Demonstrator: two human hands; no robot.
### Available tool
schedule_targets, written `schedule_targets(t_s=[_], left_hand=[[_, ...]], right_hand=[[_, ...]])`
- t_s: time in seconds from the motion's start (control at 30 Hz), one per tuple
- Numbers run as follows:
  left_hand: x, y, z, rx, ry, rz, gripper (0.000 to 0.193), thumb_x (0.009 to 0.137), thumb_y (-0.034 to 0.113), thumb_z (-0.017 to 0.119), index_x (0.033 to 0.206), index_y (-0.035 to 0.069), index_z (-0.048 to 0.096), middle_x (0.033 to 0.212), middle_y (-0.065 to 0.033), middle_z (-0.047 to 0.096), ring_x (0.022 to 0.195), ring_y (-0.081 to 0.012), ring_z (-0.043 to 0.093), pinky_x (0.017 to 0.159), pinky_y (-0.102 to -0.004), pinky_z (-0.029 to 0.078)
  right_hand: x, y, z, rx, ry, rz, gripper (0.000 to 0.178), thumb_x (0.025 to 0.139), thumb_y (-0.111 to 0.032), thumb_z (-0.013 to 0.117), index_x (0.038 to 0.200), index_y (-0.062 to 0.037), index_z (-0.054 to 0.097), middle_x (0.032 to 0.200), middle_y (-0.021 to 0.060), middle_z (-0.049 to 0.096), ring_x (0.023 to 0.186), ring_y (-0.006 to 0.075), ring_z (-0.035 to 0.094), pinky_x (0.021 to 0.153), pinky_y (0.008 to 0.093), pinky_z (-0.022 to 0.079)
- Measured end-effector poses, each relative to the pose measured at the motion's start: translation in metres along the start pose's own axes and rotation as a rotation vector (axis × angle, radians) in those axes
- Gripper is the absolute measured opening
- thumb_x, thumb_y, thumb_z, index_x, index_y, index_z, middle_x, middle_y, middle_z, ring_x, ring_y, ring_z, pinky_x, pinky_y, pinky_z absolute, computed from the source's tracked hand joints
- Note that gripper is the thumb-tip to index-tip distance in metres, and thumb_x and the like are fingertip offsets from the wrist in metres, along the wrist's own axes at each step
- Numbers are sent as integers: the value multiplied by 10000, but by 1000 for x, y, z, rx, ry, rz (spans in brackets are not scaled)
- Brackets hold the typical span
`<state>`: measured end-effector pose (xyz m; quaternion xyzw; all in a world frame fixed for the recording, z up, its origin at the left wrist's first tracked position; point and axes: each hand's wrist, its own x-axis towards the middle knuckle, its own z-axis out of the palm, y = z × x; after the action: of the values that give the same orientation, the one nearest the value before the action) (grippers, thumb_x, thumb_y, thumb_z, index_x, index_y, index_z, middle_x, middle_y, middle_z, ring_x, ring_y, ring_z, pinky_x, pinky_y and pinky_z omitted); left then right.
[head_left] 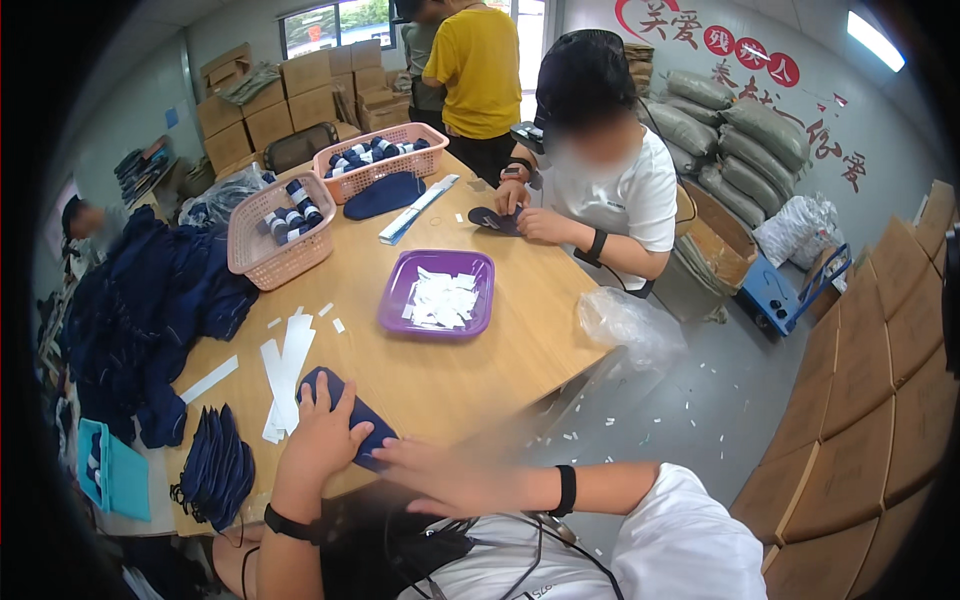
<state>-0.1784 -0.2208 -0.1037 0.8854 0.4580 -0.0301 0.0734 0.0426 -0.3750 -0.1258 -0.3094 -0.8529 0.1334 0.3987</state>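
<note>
A flat, navy blue fabric piece (376,436) with a rounded far end lies on the near edge of the table. My left hand (322,428) rests flat on it with fingers spread. Across its near end reaches my right hand (450,472), fingers stretched out and partly smeared by motion. White paper strips (288,375) lie loosely crossed just beyond my left hand. Left of that wrist sits a bundle of navy fabric pieces (217,468) with thin cords. A purple tray (388,322) of small white slips stands farther up the table.
Two pink baskets (242,262) hold navy rolls with white bands. Dark blue fabric (140,310) is heaped at the left, above a turquoise bin (125,487). Across the table, a co-worker (625,190) handles a similar navy piece (492,220). Cardboard boxes (840,475) line the right.
</note>
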Motion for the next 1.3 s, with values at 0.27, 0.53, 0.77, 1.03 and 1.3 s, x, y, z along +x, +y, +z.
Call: schedule_targets(t_s=[0.27,0.53,0.77,1.03,1.3], left_hand=[[-1,12,-24,18,-72,-120,825,1000,576,667,1693,231,381,1717,-374,249,1561,-626,245,1301,-564,263],[-21,-113,-152,-632,164,-88,581,1068,179,670,1576,-40,493,1459,-168,659,1334,-224,627,1134,-335,484],[-2,-281,-123,124,-149,-768,1125,749,327,909,1642,-68,351,1652,-297,455,1553,-382,443,1271,-390,389],[-31,-381,-50,183,77,-557,491,738,115,889,1180,62,681,1023,-179,749,949,-359,742,879,-430,591],[-70,-465,-54,236,526,-705,333,870,151,832,1111,-35,696,1161,-255,721,1122,-436,694,983,-471,555]], right_hand=[[32,-36,8,-59,91,-37,545,948,-245,781,1417,-32,602,1572,228,512,1506,445,461,1182,522,465],[20,-13,-35,245,145,-98,371,982,-155,736,1317,-11,669,1429,186,663,1390,428,597,1138,506,504],[12,52,7,384,340,334,261,999,-96,697,1251,-28,707,1140,147,753,1005,294,743,888,385,586],[8,57,3,687,300,477,268,1046,-59,655,1300,24,673,1177,121,755,990,166,726,896,318,592],[9,62,3,825,303,418,261,1066,-83,650,1297,38,667,1160,102,768,952,123,705,850,275,576]])
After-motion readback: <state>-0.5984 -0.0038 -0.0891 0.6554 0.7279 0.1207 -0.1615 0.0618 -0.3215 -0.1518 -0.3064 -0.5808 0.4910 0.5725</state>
